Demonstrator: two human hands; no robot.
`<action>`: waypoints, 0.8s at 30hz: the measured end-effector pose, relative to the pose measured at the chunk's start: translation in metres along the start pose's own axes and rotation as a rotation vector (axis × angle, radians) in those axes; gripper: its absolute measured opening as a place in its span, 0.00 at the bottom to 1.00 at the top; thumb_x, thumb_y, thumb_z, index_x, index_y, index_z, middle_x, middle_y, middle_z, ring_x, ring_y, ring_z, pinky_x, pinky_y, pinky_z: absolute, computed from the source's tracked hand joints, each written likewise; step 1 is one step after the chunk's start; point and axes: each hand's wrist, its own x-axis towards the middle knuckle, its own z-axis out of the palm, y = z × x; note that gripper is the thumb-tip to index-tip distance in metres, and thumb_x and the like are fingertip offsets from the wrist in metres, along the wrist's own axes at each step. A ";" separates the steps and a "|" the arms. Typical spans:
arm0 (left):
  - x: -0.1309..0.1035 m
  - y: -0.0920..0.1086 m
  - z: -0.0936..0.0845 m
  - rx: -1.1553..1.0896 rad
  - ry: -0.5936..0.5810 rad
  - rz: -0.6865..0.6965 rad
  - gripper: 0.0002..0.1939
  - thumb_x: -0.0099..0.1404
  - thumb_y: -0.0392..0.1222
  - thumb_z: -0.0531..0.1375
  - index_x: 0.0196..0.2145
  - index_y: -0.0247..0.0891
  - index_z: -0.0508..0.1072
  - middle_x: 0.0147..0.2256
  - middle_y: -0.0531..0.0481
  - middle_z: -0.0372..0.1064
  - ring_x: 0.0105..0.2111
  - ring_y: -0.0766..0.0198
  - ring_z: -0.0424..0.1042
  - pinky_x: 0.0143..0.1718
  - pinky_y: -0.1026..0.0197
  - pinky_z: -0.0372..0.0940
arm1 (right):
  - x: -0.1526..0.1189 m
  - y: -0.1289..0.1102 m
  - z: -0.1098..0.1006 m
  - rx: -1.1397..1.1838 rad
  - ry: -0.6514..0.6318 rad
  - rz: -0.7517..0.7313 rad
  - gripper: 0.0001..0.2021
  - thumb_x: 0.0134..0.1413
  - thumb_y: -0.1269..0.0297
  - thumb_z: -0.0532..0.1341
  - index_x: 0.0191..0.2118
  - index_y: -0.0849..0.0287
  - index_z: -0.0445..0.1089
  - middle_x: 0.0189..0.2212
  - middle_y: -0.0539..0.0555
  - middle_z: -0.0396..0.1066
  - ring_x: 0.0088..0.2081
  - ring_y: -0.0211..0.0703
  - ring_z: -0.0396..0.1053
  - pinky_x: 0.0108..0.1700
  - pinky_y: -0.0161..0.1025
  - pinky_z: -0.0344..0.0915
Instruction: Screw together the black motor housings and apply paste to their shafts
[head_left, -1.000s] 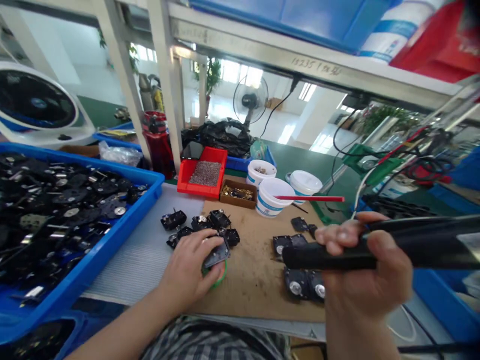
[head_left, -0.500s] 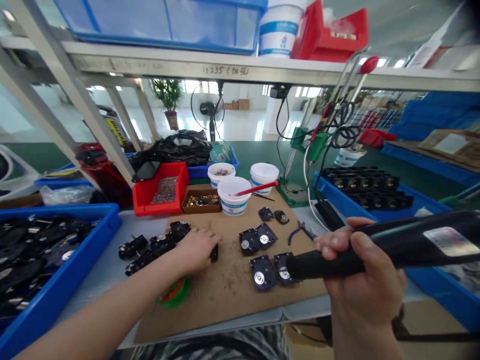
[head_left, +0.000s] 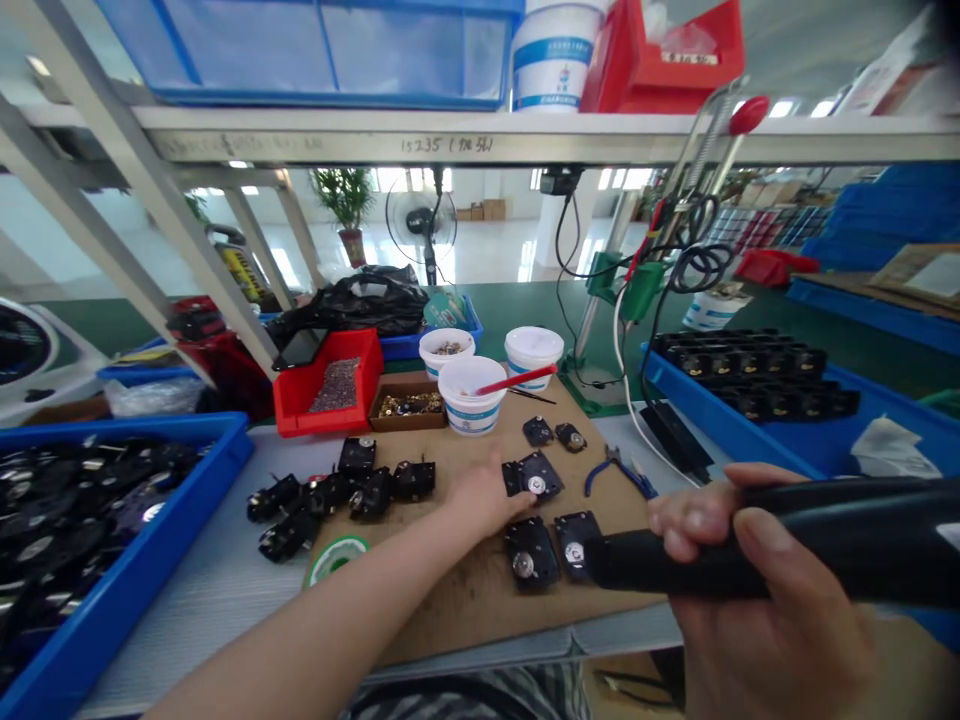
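My right hand (head_left: pixel 757 560) is wrapped around a thick black electric screwdriver (head_left: pixel 862 540), which lies nearly level. Its front end overlaps the lower right black mechanism (head_left: pixel 576 545); I cannot tell whether they touch. My left hand (head_left: pixel 480 497) closes its thumb and fingers around a black square mechanism (head_left: pixel 512 478), mostly covered by the hand. Right beside that is another black mechanism (head_left: pixel 538 478) with a silver disc. A similar one (head_left: pixel 531 555) lies below. Several loose black mechanisms (head_left: pixel 414 480) are grouped left of my left forearm.
A green-rimmed spool (head_left: pixel 337 556) is beside my left forearm. White tubs (head_left: pixel 471 412) and a red bin (head_left: pixel 330 385) stand at the back. Blue-handled pliers (head_left: pixel 616 470) lie right. Blue crates (head_left: pixel 217 440) flank the cardboard (head_left: pixel 450 620). A shelf (head_left: pixel 337 140) crosses above.
My left hand has moved right, from the left group to the upper pair of mechanisms. The black mechanism once under it now lies uncovered. The screwdriver has shifted slightly down and right in view.
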 end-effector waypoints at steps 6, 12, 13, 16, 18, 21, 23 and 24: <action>-0.020 -0.022 -0.027 -0.134 0.020 0.033 0.43 0.57 0.50 0.63 0.65 0.35 0.51 0.49 0.37 0.73 0.46 0.48 0.74 0.45 0.50 0.68 | -0.009 0.006 -0.003 0.021 -0.040 0.086 0.11 0.49 0.66 0.64 0.41 0.58 0.70 0.22 0.47 0.65 0.24 0.37 0.62 0.32 0.38 0.68; -0.093 -0.095 -0.087 -0.205 0.161 0.084 0.40 0.54 0.40 0.59 0.64 0.41 0.50 0.48 0.45 0.70 0.42 0.54 0.74 0.46 0.53 0.66 | -0.013 0.015 0.005 -0.015 -0.022 0.119 0.11 0.49 0.66 0.64 0.41 0.58 0.70 0.22 0.47 0.65 0.25 0.38 0.61 0.32 0.38 0.67; -0.107 -0.111 -0.091 -0.209 0.191 0.062 0.39 0.54 0.39 0.58 0.63 0.41 0.52 0.47 0.44 0.70 0.40 0.53 0.74 0.45 0.52 0.66 | -0.014 0.016 0.010 -0.022 -0.031 0.123 0.12 0.48 0.65 0.64 0.41 0.57 0.70 0.22 0.47 0.65 0.24 0.38 0.61 0.31 0.38 0.67; -0.140 -0.148 -0.086 -0.239 0.278 0.015 0.37 0.54 0.39 0.58 0.61 0.39 0.55 0.49 0.42 0.67 0.47 0.50 0.70 0.50 0.47 0.63 | -0.019 0.021 0.028 -0.027 -0.093 0.129 0.12 0.46 0.62 0.66 0.39 0.56 0.70 0.20 0.46 0.65 0.22 0.37 0.61 0.29 0.37 0.65; -0.153 -0.162 -0.074 -0.253 0.299 0.020 0.36 0.54 0.38 0.58 0.61 0.38 0.55 0.50 0.41 0.66 0.50 0.49 0.68 0.53 0.45 0.61 | -0.025 0.025 0.043 -0.026 -0.161 0.127 0.13 0.47 0.62 0.67 0.40 0.56 0.70 0.20 0.46 0.66 0.21 0.37 0.62 0.28 0.38 0.65; -0.161 -0.170 -0.055 -0.250 0.305 0.072 0.36 0.54 0.35 0.57 0.60 0.37 0.55 0.52 0.39 0.66 0.52 0.48 0.66 0.55 0.42 0.60 | -0.034 0.030 0.065 -0.028 -0.269 0.107 0.12 0.49 0.64 0.66 0.40 0.57 0.71 0.20 0.46 0.67 0.21 0.37 0.64 0.28 0.38 0.65; -0.162 -0.173 -0.045 -0.252 0.308 0.115 0.37 0.53 0.33 0.57 0.61 0.38 0.55 0.52 0.40 0.66 0.52 0.48 0.66 0.56 0.42 0.59 | -0.041 0.033 0.079 -0.010 -0.333 0.108 0.11 0.50 0.64 0.66 0.41 0.57 0.70 0.21 0.46 0.66 0.21 0.36 0.64 0.27 0.37 0.64; -0.162 -0.176 -0.040 -0.257 0.321 0.139 0.37 0.53 0.32 0.57 0.61 0.39 0.54 0.53 0.40 0.66 0.52 0.48 0.66 0.56 0.42 0.59 | -0.044 0.034 0.087 0.006 -0.367 0.118 0.11 0.51 0.64 0.66 0.41 0.57 0.70 0.21 0.46 0.66 0.20 0.36 0.64 0.26 0.36 0.64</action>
